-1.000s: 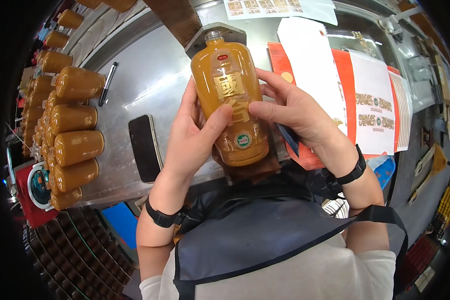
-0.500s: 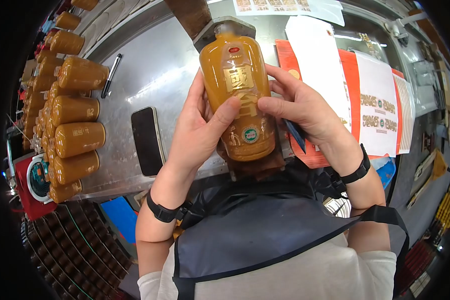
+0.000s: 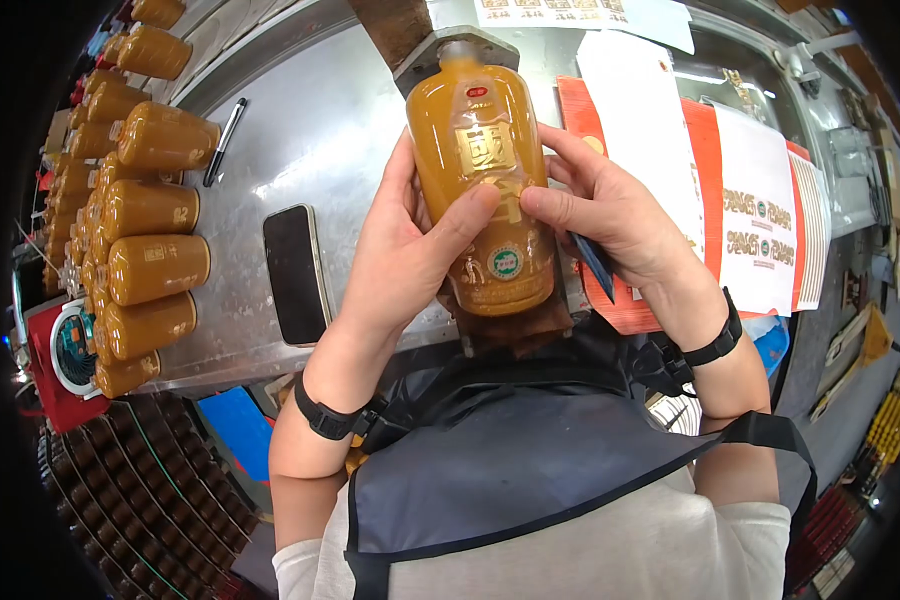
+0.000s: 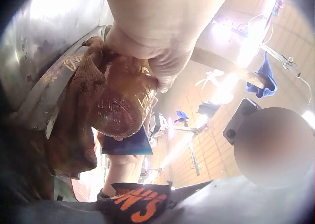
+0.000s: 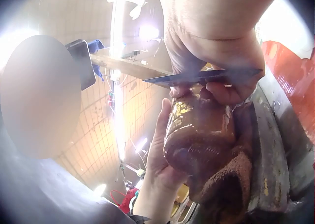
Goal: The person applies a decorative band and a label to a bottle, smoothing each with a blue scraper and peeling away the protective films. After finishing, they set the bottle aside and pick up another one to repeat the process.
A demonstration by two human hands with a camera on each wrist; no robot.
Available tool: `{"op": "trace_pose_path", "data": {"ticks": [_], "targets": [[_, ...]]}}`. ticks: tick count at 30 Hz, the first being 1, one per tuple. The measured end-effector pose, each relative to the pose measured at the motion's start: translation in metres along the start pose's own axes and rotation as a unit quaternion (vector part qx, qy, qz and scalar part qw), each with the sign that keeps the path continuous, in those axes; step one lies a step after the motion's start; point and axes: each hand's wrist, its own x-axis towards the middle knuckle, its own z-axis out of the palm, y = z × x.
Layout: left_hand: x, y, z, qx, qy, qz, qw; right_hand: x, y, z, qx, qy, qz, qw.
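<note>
Between both hands is a glossy amber bottle (image 3: 480, 95), its bottom toward the person. It carries raised gold characters, a small red oval mark and a round green emblem. My left hand (image 3: 405, 235) grips one side, its thumb pressing over the lower gold character. My right hand (image 3: 620, 225) holds the opposite side, thumb tip at that same character. A dark blue thin flat piece (image 3: 592, 268) sticks out from under the right hand; in the right wrist view this piece (image 5: 206, 77) crosses beneath the palm. Below the bottle lies a brown cloth (image 4: 81, 115) on a support.
Many similar amber bottles (image 3: 160, 205) are stacked at left. A black phone (image 3: 295, 275) and a pen (image 3: 226, 142) lie on the metal table (image 3: 270, 130). White printed sheets (image 3: 635, 110) rest over red-orange material (image 3: 708, 185) at right. A wooden beam (image 3: 395, 40) stands behind the bottle.
The bottle sits slightly farther right over the table than before. My left thumb has moved closer to the right thumb on the lower gold character. Both hands keep their hold.
</note>
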Motion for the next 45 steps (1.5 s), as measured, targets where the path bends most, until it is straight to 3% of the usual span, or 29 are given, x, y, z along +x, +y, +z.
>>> {"op": "trace_pose_path", "data": {"ticks": [16,22,33,36,38,41,45], "targets": [[0.001,-0.004,-0.007,-0.054,0.024,-0.004,0.998,0.000,-0.002,0.001,0.002,-0.003,0.018,1.000],[0.002,-0.007,-0.007,0.032,0.006,0.040,0.999,0.001,0.000,-0.002,-0.008,-0.007,0.021,1.000],[0.003,-0.012,-0.011,-0.007,-0.015,0.075,0.997,0.000,0.000,-0.002,0.000,-0.003,0.020,1.000],[0.001,-0.009,-0.012,0.018,-0.008,0.058,0.998,0.001,0.000,-0.002,0.003,-0.008,0.011,1.000],[0.002,-0.007,-0.013,-0.070,0.009,0.020,0.997,0.001,0.002,-0.005,0.009,-0.009,0.016,1.000],[-0.001,-0.001,-0.012,-0.051,-0.002,0.005,0.999,0.001,0.002,-0.005,0.014,-0.010,0.024,1.000],[0.000,-0.003,-0.013,-0.037,0.003,0.022,0.999,0.003,0.003,-0.008,0.016,-0.008,0.032,0.999]]}}
